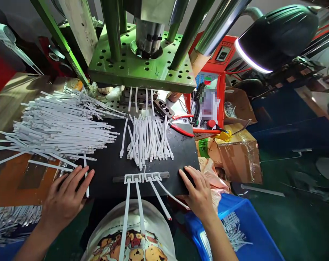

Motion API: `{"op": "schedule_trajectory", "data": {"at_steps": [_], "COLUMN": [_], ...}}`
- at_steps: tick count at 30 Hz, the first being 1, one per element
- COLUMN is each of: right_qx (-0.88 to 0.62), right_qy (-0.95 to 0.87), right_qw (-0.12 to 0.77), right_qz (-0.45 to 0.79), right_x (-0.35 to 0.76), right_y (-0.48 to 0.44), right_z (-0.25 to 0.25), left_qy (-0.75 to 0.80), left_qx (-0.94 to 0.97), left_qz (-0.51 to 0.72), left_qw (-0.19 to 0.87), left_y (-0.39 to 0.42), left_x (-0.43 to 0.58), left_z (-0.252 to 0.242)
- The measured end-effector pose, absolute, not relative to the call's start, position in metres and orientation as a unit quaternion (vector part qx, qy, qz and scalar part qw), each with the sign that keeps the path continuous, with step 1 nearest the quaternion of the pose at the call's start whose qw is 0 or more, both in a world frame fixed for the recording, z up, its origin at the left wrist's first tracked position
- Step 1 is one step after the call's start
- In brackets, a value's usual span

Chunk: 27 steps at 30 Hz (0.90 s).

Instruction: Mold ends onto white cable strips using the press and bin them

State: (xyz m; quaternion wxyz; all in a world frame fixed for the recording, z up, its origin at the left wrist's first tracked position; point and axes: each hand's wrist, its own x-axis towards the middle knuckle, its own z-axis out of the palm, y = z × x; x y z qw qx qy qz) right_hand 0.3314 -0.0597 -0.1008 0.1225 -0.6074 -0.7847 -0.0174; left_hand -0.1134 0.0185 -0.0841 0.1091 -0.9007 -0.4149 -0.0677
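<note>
My left hand [65, 194] lies with fingers spread at the left edge of the black work board [104, 170]. Under its fingertips runs a short white flat cable [87, 186]; a firm grip on it does not show. At the board's right edge my right hand [198, 192] rests, fingers apart and holding nothing. Between the hands is a clear strip-shaped holder [164, 175] with a white moulded piece [130, 178] on it. Several white flat cables [139, 203] hang from that piece toward my lap. Beyond it lies a small bunch of white cables [148, 139].
A large heap of white cables [63, 123] covers the left side. Ahead stands a green press [142, 78] with cables under its plate. Red-handled pliers [182, 129] lie near an open red case [221, 98]. A blue bin [251, 224] stands at lower right, below a lit lamp [278, 36].
</note>
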Motion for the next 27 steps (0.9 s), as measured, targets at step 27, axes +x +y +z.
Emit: {"op": "schedule_trajectory", "data": {"at_steps": [27], "right_qx": [-0.501], "right_qy": [-0.793], "right_qw": [0.295], "right_qz": [0.180], "right_x": [0.276], "right_y": [-0.012], "right_z": [-0.058], "left_qy": [-0.332], "left_qx": [-0.931], "left_qz": [-0.151], "left_qw": [-0.024], "left_y": [0.040], "left_x": [-0.034], "left_z": [-0.062]}}
